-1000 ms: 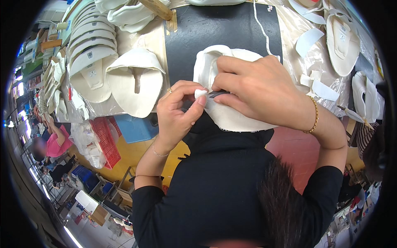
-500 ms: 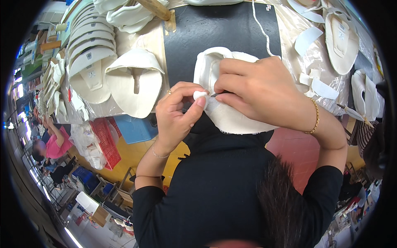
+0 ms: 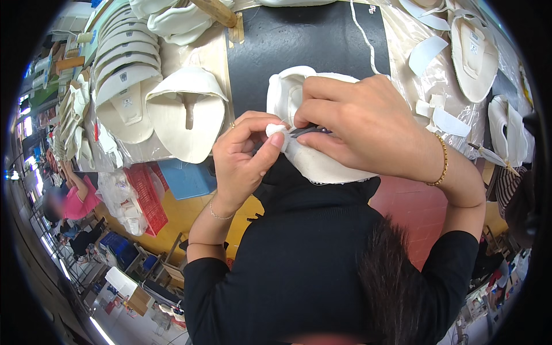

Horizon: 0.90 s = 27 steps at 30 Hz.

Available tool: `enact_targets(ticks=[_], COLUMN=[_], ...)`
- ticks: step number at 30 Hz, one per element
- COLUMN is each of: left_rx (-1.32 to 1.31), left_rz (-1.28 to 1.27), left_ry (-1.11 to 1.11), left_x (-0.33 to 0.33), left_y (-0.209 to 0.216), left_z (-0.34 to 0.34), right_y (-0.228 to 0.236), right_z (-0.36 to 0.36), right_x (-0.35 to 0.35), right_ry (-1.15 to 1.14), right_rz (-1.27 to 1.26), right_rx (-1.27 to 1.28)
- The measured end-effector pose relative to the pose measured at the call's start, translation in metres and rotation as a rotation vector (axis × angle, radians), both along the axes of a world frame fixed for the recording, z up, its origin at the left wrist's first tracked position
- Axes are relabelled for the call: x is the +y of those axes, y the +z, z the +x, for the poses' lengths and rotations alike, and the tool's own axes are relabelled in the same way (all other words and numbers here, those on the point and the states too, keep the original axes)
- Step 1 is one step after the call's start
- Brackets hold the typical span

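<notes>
A white shoe upper [image 3: 330, 164] with a padded collar stands at the front edge of the table, its toe end toward me. My left hand [image 3: 244, 152] pinches a rolled white edge [image 3: 275, 130] of it between thumb and fingers. Over the upper bends my right hand [image 3: 359, 123], closed on a slim dark tool [image 3: 313, 130] with a shiny spot. The tool points at the pinched edge, close to the left fingertips. Its working end is too small to make out, and my right hand hides part of the upper.
A black mat [image 3: 305, 46] lies behind the upper, with a white cord [image 3: 362, 37] across it. More white uppers [image 3: 187, 115] stand in a row at the left. Soles [image 3: 474, 54] and cut pieces [image 3: 428, 54] are at the right; a red crate [image 3: 146, 198] is below left.
The right thumb and fingers have parted slightly, and the dark tool now shows between them. Both hands and the upper have shifted a little to the left.
</notes>
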State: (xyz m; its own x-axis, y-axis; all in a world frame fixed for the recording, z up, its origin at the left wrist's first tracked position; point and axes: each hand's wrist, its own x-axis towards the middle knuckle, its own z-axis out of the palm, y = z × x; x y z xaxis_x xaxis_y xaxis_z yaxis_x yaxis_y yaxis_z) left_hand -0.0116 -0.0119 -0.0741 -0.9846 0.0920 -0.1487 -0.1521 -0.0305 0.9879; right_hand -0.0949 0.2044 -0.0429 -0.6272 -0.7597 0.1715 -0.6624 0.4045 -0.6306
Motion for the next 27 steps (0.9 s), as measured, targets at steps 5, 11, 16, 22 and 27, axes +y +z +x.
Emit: enact_targets(ticks=[5,11,16,22,27], left_rx=[0.039,0.061,0.062,0.182,0.384], left_rz=[-0.037,-0.011,0.074,-0.249,-0.573], left_ry=[-0.001,0.008,0.01,-0.073,-0.155], left_x=[0.001,-0.001,-0.004,0.001,0.004], left_y=[-0.003,-0.003,-0.002,-0.002,-0.002], left_z=[0.001,0.001,0.001,0.003,0.004], right_y=[-0.001,-0.006,-0.02,-0.025,-0.01], right_z=[0.004,0.008,0.003,0.0,0.004], right_x=[-0.002,0.002,0.006,0.006,0.006], right_ry=[-0.013,-0.038,-0.091,-0.025,-0.019], right_rz=[0.024,0.005,-0.177,-0.102,-0.1], right_rx=[0.058,-0.033,-0.323,-0.383,-0.234])
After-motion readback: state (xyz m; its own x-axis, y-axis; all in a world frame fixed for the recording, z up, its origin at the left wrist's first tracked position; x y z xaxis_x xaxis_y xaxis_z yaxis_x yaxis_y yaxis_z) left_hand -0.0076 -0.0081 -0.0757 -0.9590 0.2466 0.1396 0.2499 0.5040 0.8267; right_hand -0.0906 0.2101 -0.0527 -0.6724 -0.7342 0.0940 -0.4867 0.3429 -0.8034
